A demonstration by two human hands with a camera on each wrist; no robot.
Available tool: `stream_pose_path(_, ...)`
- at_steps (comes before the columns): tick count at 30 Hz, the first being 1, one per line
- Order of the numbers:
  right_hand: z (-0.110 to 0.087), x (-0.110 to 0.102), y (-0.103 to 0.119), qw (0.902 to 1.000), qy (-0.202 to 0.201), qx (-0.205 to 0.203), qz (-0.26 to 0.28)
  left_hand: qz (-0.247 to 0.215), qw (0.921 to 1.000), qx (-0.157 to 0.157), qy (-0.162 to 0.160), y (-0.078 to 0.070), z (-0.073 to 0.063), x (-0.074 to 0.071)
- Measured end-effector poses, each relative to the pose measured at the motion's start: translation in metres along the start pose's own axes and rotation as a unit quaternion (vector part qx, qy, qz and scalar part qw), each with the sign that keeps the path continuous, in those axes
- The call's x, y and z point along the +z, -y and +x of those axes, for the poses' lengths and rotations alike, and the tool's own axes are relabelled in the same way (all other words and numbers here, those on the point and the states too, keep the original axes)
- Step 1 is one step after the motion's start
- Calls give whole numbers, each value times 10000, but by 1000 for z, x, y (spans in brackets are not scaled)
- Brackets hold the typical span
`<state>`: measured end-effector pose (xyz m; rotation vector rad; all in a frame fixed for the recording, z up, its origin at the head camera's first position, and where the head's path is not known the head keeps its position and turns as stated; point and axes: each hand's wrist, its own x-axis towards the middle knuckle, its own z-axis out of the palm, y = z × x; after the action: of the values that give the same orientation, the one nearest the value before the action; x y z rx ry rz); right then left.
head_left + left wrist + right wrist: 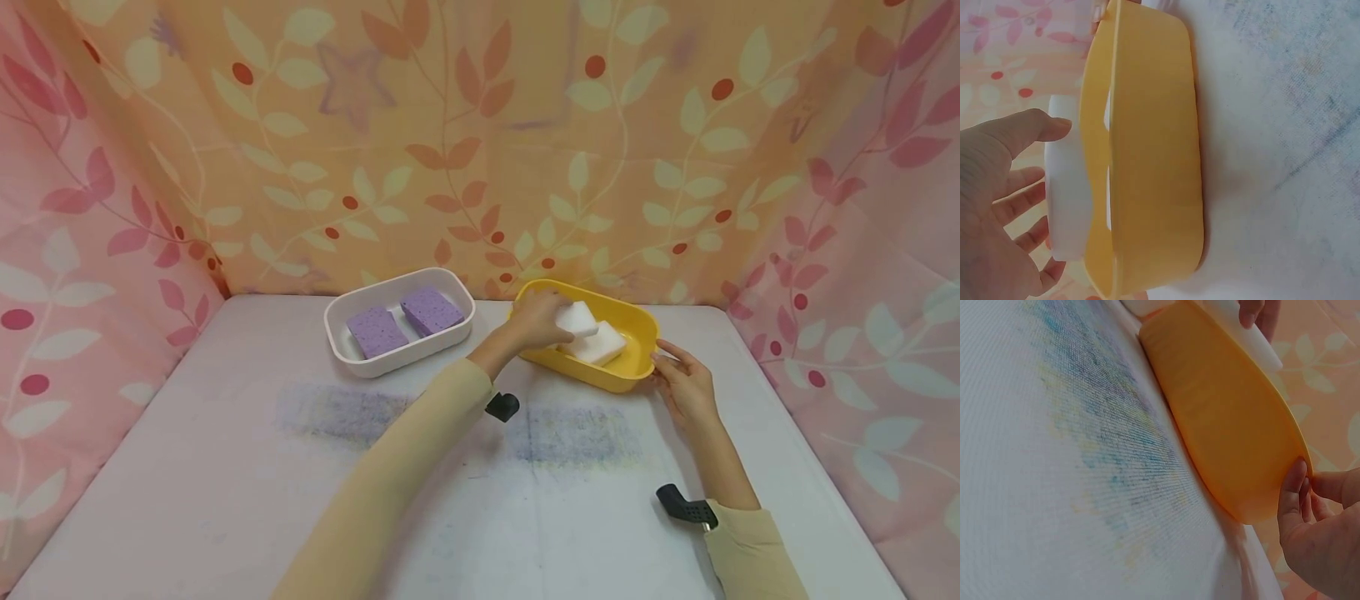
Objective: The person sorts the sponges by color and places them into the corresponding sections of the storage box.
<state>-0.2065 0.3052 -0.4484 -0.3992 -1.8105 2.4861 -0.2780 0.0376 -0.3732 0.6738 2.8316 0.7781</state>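
Observation:
My left hand (537, 320) grips a white sponge block (577, 318) at the left part of the yellow tray (637, 367). In the left wrist view the thumb lies on one side of the white block (1069, 181) and the fingers on the other, at the height of the tray's rim. Another white block (600, 346) lies inside the tray, partly behind the held one. At the tray's right end, my right hand (686, 387) pinches the rim; the right wrist view shows thumb and fingers on either side of the yellow wall (1229, 412).
A white tray (397, 363) stands to the left with two purple sponges (377, 332) in it. Bluish smudges (577, 435) mark the white tabletop (225, 500) in front of the trays. Patterned curtains (465, 150) enclose the back and sides.

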Motion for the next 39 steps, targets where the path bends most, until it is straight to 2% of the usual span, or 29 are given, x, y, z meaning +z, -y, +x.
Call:
stream_pose_path(7, 1, 0, -2, 9999, 10, -105, -9, -42, 9999, -46, 140, -9, 10, 4)
stream_pose_path(15, -1, 2, 2, 9998, -106, -31, -192, -110, 9997, 133, 143, -7, 16, 10)
stream_pose_path(20, -1, 3, 3, 9999, -93, 12, -113, -183, 9997, 95, 160, -5, 17, 11)
stream_pose_path(34, -2, 6, 3, 9999, -11, -9, -162, -264, 9996, 27, 92, 6, 10, 12)
stream_pose_path(39, -1, 6, 3, 9998, -42, -33, -184, -475, 9986, 207, 36, 13, 6, 10)
